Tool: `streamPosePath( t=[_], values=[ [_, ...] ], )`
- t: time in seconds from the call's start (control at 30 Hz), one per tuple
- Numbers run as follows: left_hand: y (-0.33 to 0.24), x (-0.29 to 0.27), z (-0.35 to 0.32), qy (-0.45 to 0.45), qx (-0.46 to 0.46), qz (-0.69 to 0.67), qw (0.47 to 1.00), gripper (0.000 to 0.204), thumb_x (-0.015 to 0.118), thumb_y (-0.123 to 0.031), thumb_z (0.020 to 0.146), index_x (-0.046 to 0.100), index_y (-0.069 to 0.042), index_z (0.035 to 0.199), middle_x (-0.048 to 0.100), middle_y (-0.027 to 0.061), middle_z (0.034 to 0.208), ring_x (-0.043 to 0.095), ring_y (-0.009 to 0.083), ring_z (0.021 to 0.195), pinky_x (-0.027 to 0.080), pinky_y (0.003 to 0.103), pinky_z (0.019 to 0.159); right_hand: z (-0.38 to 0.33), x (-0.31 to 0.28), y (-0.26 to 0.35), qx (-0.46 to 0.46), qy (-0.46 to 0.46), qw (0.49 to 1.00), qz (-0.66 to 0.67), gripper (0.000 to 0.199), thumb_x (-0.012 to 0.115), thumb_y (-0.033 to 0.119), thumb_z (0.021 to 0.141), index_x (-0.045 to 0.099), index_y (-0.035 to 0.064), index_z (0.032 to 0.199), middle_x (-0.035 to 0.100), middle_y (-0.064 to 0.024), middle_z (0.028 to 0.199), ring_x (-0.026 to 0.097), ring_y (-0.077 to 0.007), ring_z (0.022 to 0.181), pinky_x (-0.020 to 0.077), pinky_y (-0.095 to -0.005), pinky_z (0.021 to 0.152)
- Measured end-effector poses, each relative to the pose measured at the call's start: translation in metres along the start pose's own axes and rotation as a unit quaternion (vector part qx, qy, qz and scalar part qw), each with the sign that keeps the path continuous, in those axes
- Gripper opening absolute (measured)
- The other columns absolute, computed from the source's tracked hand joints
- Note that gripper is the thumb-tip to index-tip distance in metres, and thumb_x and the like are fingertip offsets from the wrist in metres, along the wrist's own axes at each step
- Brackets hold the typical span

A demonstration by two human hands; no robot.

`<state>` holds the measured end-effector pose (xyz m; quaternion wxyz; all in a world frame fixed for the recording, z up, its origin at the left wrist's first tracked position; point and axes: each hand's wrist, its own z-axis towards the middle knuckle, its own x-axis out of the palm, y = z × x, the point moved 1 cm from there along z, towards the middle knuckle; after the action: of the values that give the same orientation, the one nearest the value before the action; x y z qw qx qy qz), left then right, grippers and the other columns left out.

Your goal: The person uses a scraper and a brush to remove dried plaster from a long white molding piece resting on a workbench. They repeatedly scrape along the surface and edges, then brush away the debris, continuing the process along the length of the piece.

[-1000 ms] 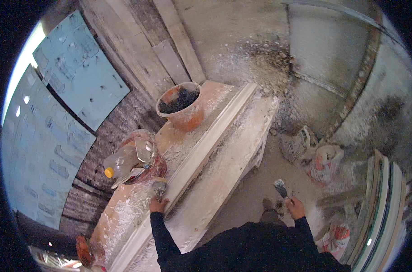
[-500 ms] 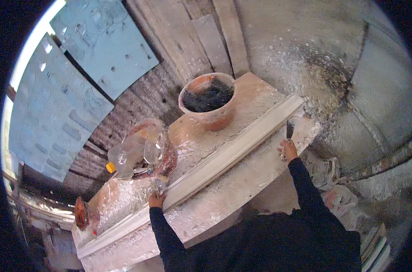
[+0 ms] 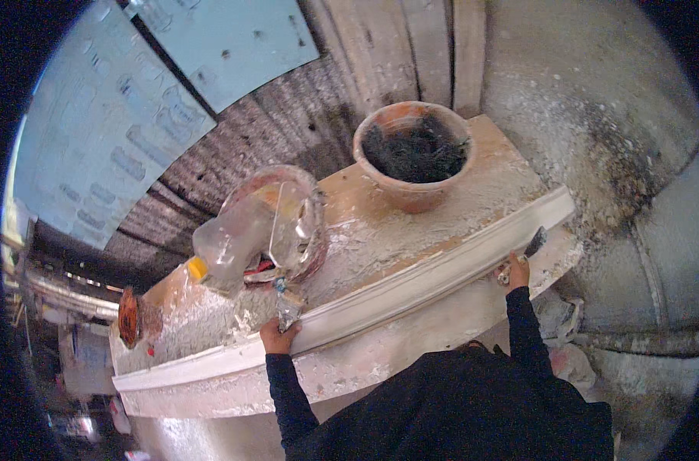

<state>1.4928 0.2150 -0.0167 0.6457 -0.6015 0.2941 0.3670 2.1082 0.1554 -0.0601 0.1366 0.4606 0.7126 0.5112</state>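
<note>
A long white moulding (image 3: 434,280) with ridges along its length lies across the plaster-smeared table. My left hand (image 3: 278,338) is closed at its near edge, with the thumb against the moulding. A flat, putty-smeared tool (image 3: 289,306) sticks up from that hand; its exact kind is unclear. Toward the moulding's right end, my right hand (image 3: 518,273) is wrapped round the handle of a putty knife (image 3: 535,243). The knife's dark blade points away from me, over the moulding's near edge. Fingers of the right hand lie close beside the moulding.
Behind the moulding stands an orange tub (image 3: 415,150) of dark fibrous stuff. Left of it, a crusted bucket (image 3: 312,253) holds a clear plastic jug (image 3: 230,250) with a yellow cap. A small orange container (image 3: 129,316) lies at the table's left end. Bags (image 3: 568,367) sit on the floor at right.
My view has turned and come nearer the table. The right hand, still holding the putty knife, has come in against the moulding. My left hand stays at its near edge.
</note>
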Motion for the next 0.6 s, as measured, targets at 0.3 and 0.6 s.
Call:
streamPosePath(
  t=[0.3, 0.6],
  values=[
    [-0.051, -0.011, -0.028, -0.131, 0.134, 0.088, 0.978, 0.035, 0.080, -0.024, 0.043, 0.061, -0.008, 0.068, 0.053, 0.0090, 0.060, 0.051, 0.0322, 0.058, 0.037, 0.039, 0.051, 0.031, -0.025, -0.026, -0.031, -0.023, 0.993, -0.112, 0.037, 0.064, 0.025, 0.081, 0.049, 0.0053, 0.108, 0.059, -0.0078, 0.092, 0.059, -0.0208, 0.071, 0.0505, -0.0338, 0.056],
    [-0.042, -0.009, -0.044, -0.078, 0.088, 0.070, 0.991, 0.039, 0.078, -0.019, 0.042, 0.057, -0.009, 0.073, 0.055, 0.0063, 0.076, 0.053, 0.0287, 0.076, 0.038, 0.040, 0.069, 0.090, -0.100, -0.060, -0.036, 0.043, 0.988, -0.145, 0.037, 0.058, 0.036, 0.085, 0.053, 0.0061, 0.106, 0.058, -0.0089, 0.095, 0.055, -0.0188, 0.079, 0.0473, -0.0324, 0.060]
  ],
)
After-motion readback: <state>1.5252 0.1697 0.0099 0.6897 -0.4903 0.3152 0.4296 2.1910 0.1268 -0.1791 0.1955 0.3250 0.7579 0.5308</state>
